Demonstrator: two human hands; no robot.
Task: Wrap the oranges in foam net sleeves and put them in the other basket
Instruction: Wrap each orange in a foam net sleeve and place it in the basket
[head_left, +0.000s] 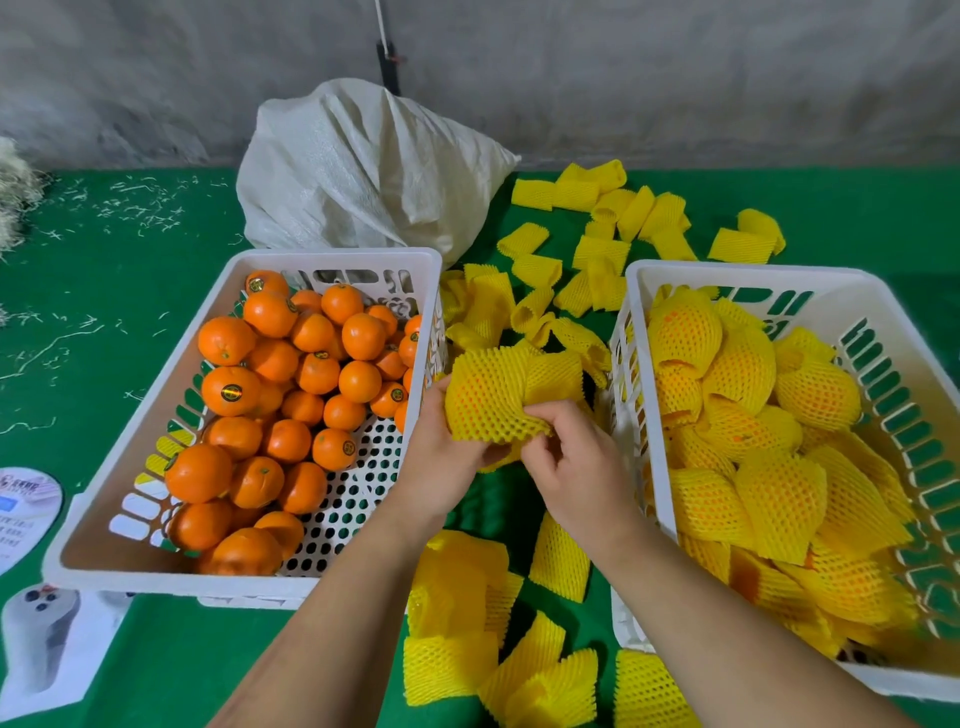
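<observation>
Between the two baskets, an orange inside a yellow foam net sleeve (493, 395) is held up by both hands. My left hand (441, 457) cups it from below and the left. My right hand (571, 457) pinches the sleeve's lower edge. The left white basket (332, 257) holds several bare oranges (291, 395). The right white basket (748, 273) holds several sleeved oranges (769, 441).
Loose yellow foam sleeves (597, 244) lie scattered on the green table behind the hands, and more sleeves (483, 613) lie in front, between my forearms. A white woven sack (363, 166) stands behind the left basket. Printed cards (26, 509) lie at the left edge.
</observation>
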